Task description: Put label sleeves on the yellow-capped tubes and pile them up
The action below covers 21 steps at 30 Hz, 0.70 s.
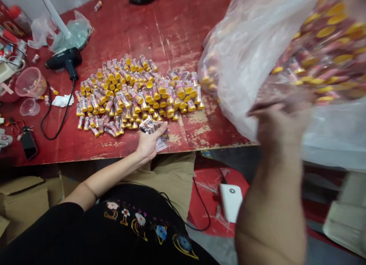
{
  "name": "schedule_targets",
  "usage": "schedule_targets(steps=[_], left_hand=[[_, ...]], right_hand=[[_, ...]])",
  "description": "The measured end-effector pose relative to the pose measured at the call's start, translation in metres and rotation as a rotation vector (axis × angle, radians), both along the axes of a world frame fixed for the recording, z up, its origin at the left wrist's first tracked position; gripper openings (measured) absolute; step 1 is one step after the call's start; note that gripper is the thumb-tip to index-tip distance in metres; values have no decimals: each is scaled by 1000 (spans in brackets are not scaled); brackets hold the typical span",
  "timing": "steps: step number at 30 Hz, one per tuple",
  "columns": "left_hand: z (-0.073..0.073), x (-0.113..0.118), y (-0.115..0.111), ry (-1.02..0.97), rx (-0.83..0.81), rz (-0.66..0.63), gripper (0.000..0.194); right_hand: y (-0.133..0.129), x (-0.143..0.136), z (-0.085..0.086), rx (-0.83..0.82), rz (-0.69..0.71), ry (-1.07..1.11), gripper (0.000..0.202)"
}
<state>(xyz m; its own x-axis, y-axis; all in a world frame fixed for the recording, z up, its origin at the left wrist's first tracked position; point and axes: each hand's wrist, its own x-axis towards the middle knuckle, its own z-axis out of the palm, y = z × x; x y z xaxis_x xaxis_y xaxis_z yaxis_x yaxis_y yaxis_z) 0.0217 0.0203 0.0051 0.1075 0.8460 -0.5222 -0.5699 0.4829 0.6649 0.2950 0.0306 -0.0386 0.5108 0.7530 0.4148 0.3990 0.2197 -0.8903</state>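
Table: a red board (pixel 177 32), its paint scratched and worn pale along the near edge; grey floor below, with cardboard boxes (pixel 23 200) under its left end.
Far left of the pile: a pink basket (pixel 30 82), a small clear cup (pixel 29 107) and a black phone (pixel 28 144) near the table's edge.
Up and left of the pile: a black heat gun (pixel 65 60), its cord looping toward the near edge, and crumpled clear plastic (pixel 73 31) behind it.
Pile: small tubes (pixel 137 91) with yellow caps and pink printed wraps, lying heaped across the middle of the table, many deep.
Left hand (pixel 148 143): at the near edge just below the pile, fingers closed around a bunch of printed labels (pixel 156 130).
Below the pile, off the table: a white power bank (pixel 231 201) with a black cable, on a red surface.
Right hand (pixel 278 122): well right of the pile, raised close to the camera and blurred, gripping the underside of a clear plastic bag (pixel 257 48).
Bag: full of the same yellow-capped tubes, hanging over the table's right end.
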Motion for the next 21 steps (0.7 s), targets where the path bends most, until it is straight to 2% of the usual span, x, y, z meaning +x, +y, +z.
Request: schedule_targets(steps=[2,4,5,7,10,15,18,21], left_hand=[[-1,3,-5,1,15,23,52],[0,3,-9,-9,26,32,54],[0,2,-11,-11,32,33,54],[1,-3,-14,5,48,48,55],[3,-11,-16,40,99,103,52],[2,-11,-17,78,149,187,48],[1,-8,-18,108,168,182,50],[5,-6,-20,118,95,137,51]], right_hand=[[-33,-67,5,-161,187,133,19],[-54,-131,7,-207,271,165,29],[-59,-156,7,-223,272,247,28],[-63,-187,6,-230,230,378,28],[-59,-199,9,-206,141,461,29],[-56,-198,22,-164,76,271,35],[-57,-197,27,-126,45,143,38],[-59,-189,24,-162,79,170,46]])
